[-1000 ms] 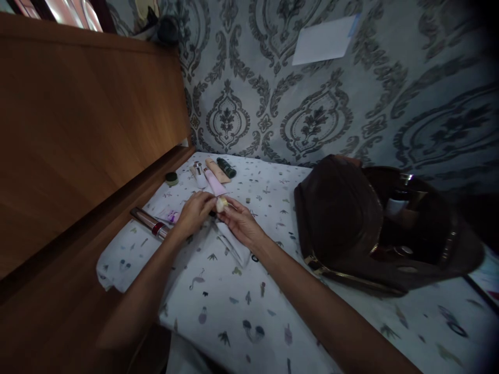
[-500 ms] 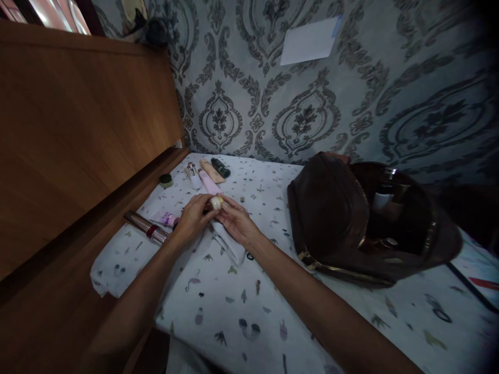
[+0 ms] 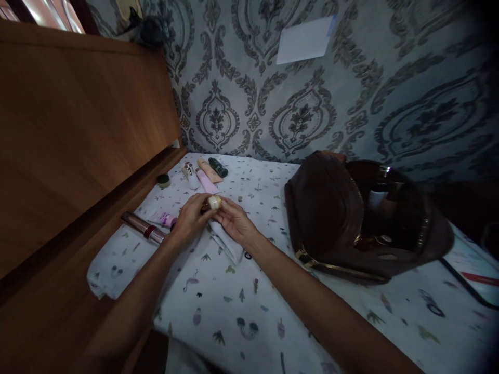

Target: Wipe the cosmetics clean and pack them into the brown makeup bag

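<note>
Between my two hands is a small round container (image 3: 214, 202) with a pale cream and gold surface; its exact kind is too small to make out. My left hand (image 3: 192, 214) grips it from the left, fingers curled around a darker brownish part. My right hand (image 3: 236, 222) pinches its right side with thumb and fingertips. A folded white cloth (image 3: 227, 245) hangs or lies just below my hands. Left of my left hand lies a purple and white tube (image 3: 164, 218), partly hidden by that hand. A brown and silver cylinder with a red band (image 3: 142, 226) lies beside it.
Toward the wall lie a pink tube (image 3: 206, 181), a beige tube (image 3: 209, 170), a dark green bottle (image 3: 218, 167) and a white bottle (image 3: 191, 175). A green-black jar (image 3: 163, 181) sits near the wooden panel (image 3: 86, 104). An open brown bag (image 3: 323, 218) holding bottles stands right.
The view has shifted slightly, moving the scene a little left. Both hands still hold the small container, whose cream and gold surface now shows somewhat more.
</note>
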`<state>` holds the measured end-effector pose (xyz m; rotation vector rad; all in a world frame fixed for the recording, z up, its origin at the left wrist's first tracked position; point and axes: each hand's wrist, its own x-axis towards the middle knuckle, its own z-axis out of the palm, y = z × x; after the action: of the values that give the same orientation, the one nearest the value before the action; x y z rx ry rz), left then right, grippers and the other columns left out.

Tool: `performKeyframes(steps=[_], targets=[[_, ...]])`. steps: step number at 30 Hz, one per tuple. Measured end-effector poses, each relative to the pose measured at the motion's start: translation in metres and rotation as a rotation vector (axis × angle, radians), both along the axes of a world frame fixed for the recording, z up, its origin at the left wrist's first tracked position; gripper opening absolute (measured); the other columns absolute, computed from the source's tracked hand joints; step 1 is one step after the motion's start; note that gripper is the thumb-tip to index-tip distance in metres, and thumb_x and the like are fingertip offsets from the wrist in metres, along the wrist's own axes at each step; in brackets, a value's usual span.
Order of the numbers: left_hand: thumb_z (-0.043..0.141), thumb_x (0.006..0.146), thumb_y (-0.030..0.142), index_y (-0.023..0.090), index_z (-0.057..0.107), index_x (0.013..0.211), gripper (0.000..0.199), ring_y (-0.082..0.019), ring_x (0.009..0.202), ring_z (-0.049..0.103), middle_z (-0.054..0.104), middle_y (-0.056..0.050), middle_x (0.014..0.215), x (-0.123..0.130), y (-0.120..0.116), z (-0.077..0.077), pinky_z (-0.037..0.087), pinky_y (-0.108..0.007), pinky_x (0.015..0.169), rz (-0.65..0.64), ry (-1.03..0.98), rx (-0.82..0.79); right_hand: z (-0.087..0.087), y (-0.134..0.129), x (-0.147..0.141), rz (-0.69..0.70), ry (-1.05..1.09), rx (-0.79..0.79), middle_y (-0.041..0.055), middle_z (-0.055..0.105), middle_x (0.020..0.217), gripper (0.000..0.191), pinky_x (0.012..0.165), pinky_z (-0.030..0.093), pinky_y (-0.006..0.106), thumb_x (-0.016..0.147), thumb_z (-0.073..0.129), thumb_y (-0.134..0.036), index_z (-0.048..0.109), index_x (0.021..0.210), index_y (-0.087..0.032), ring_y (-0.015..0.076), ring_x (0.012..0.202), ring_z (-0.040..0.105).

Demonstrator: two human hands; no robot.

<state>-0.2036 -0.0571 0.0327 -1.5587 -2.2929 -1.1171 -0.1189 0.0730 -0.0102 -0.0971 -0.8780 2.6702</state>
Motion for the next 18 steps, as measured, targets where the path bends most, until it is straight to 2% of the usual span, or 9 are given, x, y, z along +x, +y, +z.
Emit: performKeyframes(steps=[5, 10, 18], targets=[[0.063, 0.088, 0.025, 0.019, 0.059, 0.118, 0.031, -0.023, 0.100, 0.061, 0.066, -0.007, 0.106, 0.0012, -0.0003, 0.0010, 0.048, -0.036, 0.088, 0.004, -0.017, 0.018, 0.0002, 0.0005, -0.0003, 0.004, -0.019, 0.008, 0.0037, 0.076, 0.095, 0.021, 0.086, 0.056, 0.027, 0.078, 0.077, -0.022, 0.072, 0.097, -0.017, 0.0144, 0.087, 0.071], [0.064, 0.088, 0.027, 0.020, 0.059, 0.119, 0.032, -0.024, 0.102, 0.061, 0.065, -0.007, 0.108, 0.0007, 0.0002, -0.0001, 0.048, -0.037, 0.090, -0.015, -0.050, 0.013, 0.0025, 0.0000, 0.0009, 0.006, -0.036, 0.001, 0.0029, 0.076, 0.092, 0.021, 0.078, 0.057, 0.025, 0.077, 0.080, -0.025, 0.071, 0.096, -0.018, 0.0146, 0.083, 0.070], [0.069, 0.085, 0.030, 0.021, 0.051, 0.136, 0.054, -0.025, 0.112, 0.058, 0.062, -0.010, 0.120, -0.0032, 0.0005, -0.0059, 0.047, -0.040, 0.097, -0.071, -0.086, 0.039, 0.0054, -0.0006, 0.0000, -0.021, -0.053, -0.033, 0.0008, 0.075, 0.086, 0.019, 0.062, 0.053, 0.022, 0.078, 0.079, -0.030, 0.070, 0.090, -0.019, 0.0125, 0.072, 0.067]])
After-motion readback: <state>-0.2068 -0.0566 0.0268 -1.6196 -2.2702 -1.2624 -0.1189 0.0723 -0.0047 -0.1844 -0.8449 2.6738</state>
